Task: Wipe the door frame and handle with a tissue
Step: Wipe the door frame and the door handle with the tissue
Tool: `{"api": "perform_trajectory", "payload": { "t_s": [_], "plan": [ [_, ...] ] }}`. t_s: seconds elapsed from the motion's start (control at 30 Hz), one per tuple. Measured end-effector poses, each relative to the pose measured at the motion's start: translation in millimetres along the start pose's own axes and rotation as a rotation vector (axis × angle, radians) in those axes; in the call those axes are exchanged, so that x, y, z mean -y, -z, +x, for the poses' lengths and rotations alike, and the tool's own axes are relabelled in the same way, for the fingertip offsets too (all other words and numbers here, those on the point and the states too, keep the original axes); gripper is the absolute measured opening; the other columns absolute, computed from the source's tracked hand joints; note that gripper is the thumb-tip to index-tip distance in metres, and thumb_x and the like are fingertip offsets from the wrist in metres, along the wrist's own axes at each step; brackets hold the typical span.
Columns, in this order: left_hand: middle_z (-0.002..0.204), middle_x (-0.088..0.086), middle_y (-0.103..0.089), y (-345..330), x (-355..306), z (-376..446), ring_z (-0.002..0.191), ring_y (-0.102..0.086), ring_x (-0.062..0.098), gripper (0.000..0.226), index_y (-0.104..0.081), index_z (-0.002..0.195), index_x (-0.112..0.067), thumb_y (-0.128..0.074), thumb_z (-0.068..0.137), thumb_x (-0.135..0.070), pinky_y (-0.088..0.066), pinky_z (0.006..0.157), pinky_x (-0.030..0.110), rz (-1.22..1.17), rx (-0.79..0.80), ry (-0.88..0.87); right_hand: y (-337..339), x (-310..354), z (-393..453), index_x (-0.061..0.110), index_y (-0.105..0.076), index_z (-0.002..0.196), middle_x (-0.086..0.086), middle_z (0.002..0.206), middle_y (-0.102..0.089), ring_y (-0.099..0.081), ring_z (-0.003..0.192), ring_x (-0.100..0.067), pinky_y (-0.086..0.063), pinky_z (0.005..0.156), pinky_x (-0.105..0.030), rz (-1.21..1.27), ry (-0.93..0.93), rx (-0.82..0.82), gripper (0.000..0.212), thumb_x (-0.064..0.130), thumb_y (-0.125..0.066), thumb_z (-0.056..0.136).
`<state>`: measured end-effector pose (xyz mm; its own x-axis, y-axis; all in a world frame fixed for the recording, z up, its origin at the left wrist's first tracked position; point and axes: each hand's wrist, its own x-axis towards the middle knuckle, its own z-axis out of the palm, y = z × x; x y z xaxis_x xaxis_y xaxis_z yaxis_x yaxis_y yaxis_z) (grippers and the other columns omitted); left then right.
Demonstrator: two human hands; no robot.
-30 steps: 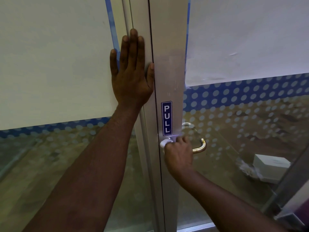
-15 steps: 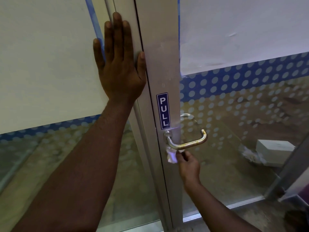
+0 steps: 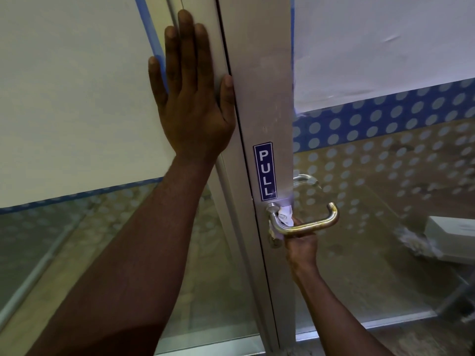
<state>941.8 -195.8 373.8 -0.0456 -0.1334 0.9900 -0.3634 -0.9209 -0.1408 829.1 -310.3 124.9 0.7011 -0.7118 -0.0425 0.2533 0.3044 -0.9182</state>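
Handle-wiping step is in hand, by my read. Your right hand (image 3: 302,242) reaches up from below behind the handle (image 3: 305,226), fingers curled round a crumpled tissue (image 3: 285,216) and pressing it near the handle's base, close to the door frame (image 3: 264,98). Right grip is closed tight on the tissue; only a small white wad shows above the bar. Your left hand (image 3: 191,98) lies flat with fingers straight, holding nothing, braced across the fixed frame post and the covered glass, thumb just at the gap beside the door frame.

Next move likely calls for sliding the tissue along the bar toward its bent outer end, keeping pressure round the curve; the tissue is small, so you may need to re-bunch it.

PULL sticker (image 3: 265,172) sits on the frame just above the handle. Glass panels (image 3: 385,188) both sides carry a blue dotted band, white sheets covering their upper parts. Through the right glass, a white box (image 3: 452,240) rests on the floor with some fluffy debris beside it.
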Motion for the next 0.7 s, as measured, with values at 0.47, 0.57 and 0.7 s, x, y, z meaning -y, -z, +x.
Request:
{"api": "perform_trajectory", "payload": {
  "t_s": [0.47,0.57,0.7],
  "plan": [
    [0.152,0.022,-0.045,-3.6,-0.1,0.3,0.143,-0.032,0.032,0.058,-0.042,0.148,-0.002,-0.032,0.107,-0.041,-0.016,0.12,0.048,0.017,-0.03,-0.004,-40.0,12.6,-28.4,-0.003,-0.065,0.091,-0.012,0.077,-0.072,-0.072,0.065,-0.017,-0.059,0.063,-0.023,0.969,-0.68,-0.008,0.01,-0.004,-0.056,0.087],
    [0.152,0.023,-0.045,-2.7,0.6,0.3,0.143,-0.033,0.034,0.058,-0.043,0.148,-0.001,-0.034,0.107,-0.04,-0.016,0.119,0.049,0.012,-0.025,-0.003,-48.4,20.5,-33.4,-0.005,-0.065,0.091,-0.017,0.079,-0.07,-0.072,0.061,-0.022,-0.059,0.061,-0.026,1.115,-0.721,-0.001,0.022,-0.002,-0.062,0.069],
    [0.152,0.023,-0.045,-0.2,-0.5,0.6,0.143,-0.035,0.035,0.058,-0.044,0.148,0.0,-0.035,0.107,-0.04,-0.021,0.12,0.051,0.013,-0.018,0.001,-48.2,19.5,-35.2,-0.005,-0.064,0.097,-0.017,0.082,-0.071,-0.072,0.064,-0.023,-0.058,0.065,-0.025,1.155,-0.736,-0.001,0.029,0.001,-0.062,0.069]
  ]
}}
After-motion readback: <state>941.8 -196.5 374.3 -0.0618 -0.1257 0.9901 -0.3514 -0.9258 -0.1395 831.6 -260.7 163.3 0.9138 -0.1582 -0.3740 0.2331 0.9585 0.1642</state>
